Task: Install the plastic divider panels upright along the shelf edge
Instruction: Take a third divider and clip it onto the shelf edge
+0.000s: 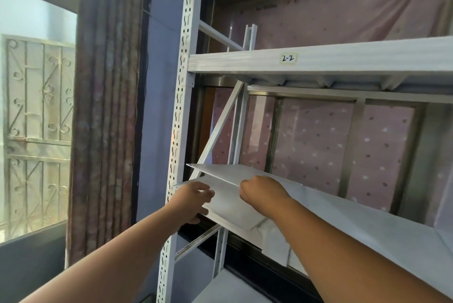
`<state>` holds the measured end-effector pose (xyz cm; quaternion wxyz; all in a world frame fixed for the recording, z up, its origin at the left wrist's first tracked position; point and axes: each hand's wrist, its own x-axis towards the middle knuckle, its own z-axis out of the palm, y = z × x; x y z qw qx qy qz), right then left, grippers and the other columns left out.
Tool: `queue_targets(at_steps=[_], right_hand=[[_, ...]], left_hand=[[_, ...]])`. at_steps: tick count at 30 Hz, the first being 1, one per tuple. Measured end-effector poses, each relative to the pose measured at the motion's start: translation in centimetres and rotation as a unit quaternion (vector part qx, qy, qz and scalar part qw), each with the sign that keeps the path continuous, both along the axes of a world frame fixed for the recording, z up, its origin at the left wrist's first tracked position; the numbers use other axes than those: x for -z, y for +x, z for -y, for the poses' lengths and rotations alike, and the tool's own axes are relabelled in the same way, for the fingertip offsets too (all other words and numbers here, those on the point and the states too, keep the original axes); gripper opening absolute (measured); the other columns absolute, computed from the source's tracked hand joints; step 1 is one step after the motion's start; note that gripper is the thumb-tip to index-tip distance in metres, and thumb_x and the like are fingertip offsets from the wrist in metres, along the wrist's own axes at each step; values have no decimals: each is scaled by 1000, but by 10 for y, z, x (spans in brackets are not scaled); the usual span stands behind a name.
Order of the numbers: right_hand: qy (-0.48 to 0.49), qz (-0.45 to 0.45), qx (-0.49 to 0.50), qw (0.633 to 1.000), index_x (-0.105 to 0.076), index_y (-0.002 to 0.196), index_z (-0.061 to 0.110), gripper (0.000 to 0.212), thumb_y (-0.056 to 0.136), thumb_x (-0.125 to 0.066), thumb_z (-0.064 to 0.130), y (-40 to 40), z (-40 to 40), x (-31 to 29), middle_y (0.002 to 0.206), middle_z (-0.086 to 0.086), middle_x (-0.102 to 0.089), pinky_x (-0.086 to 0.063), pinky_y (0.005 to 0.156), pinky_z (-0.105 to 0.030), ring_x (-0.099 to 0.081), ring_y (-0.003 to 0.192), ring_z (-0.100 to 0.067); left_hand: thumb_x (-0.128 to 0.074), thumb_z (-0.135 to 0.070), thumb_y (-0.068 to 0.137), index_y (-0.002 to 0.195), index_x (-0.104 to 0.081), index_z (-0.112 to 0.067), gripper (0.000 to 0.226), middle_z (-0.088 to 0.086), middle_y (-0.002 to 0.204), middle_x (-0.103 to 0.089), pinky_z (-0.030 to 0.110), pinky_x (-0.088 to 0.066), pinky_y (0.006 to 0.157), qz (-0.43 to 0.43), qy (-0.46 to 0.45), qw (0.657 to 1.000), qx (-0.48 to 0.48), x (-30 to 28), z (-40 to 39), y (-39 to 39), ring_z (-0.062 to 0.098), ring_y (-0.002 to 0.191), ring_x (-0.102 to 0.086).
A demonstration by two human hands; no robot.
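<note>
Standing against a covered window, the white slotted-steel shelving rack (180, 111) carries an upper beam labelled 2-2 (288, 58) and a pale lower shelf board (367, 226). At the board's left end, near the perforated front upright, two thin white plastic divider panels (220, 172) lie nearly flat, one above the other, not yet upright. The left hand (193, 201) pinches the lower panel's near edge; the right hand (261, 192) is closed over the upper panel's edge. Judged from this, good practice is to free one panel, rotate it vertical, then seat its bottom edge squarely along the shelf edge, steadying both ends so the sheet does not bow.
</note>
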<state>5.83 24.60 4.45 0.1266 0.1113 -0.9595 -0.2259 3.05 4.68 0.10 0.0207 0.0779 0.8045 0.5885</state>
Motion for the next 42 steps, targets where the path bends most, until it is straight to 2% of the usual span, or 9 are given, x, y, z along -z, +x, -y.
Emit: queue_targets(at_steps=[5,13,17,21,26,30,33,39,42], right_hand=[[51,-38,3,998,-57,92,2,24,79,-60,-18,29,-26,-20,63,-8,-29,-40,57,-35,-45,62,-30],[-29,-100,-11,995,-63,97,9,7,92,-63,3,64,-60,-15,87,-10,-62,-34,55,-33,-57,70,-29],[-252,-159,-35,954,-63,95,15,23,102,-49,32,73,-79,-6,84,-2,-60,-39,59,-33,-57,72,-26],[-359,-171,-39,917,-62,130,22,41,97,-56,44,73,-91,14,117,2,-67,-55,78,-32,-66,97,-19],[-480,-115,-43,869,-21,159,44,74,96,-57,56,64,-92,25,135,13,-61,-43,87,-16,-58,116,-5],[-546,-106,-45,830,-2,160,48,84,98,-59,50,55,-81,29,157,2,-46,-45,109,-33,-51,137,-24],[-602,-89,-63,791,-5,160,49,84,99,-62,40,52,-76,30,160,1,-41,-46,111,-48,-45,142,-27],[-632,-81,-63,768,-9,159,52,83,98,-64,39,47,-81,31,163,4,-36,-45,110,-57,-43,144,-30],[-654,-96,-87,745,-31,144,65,66,90,-64,47,51,-82,33,149,-1,-55,-53,100,-59,-58,130,-31]], left_hand=[[-73,-37,98,153,-45,-16,65,16,127,-68,49,-69,66,95,246,964,20,-25,-40,6,36,104,-72],[-55,-27,109,136,-61,-19,30,17,133,-67,68,-61,89,68,301,941,139,-42,-112,31,43,113,-71],[-61,-16,105,128,-67,-20,24,13,124,-72,64,-66,78,-9,254,954,158,-51,-125,37,40,106,-76],[-58,-5,102,122,-72,-13,25,19,116,-78,58,-68,72,-52,219,957,182,-58,-134,45,45,101,-77],[-56,0,102,110,-75,-22,30,14,98,-81,40,-66,58,-102,133,966,197,-71,-133,48,28,86,-82],[-58,-4,103,121,-70,-16,25,20,116,-76,39,-64,65,-130,66,970,194,-80,-131,49,46,110,-73],[-58,-5,105,124,-69,-31,34,10,121,-77,35,-62,60,-128,54,967,215,-83,-129,47,38,110,-74],[-60,-5,104,129,-68,-14,28,16,129,-73,36,-63,61,-111,67,968,217,-76,-135,34,38,114,-72],[-63,-5,103,118,-74,-18,23,12,121,-77,33,-61,57,-111,84,964,226,-73,-140,28,34,105,-75]])
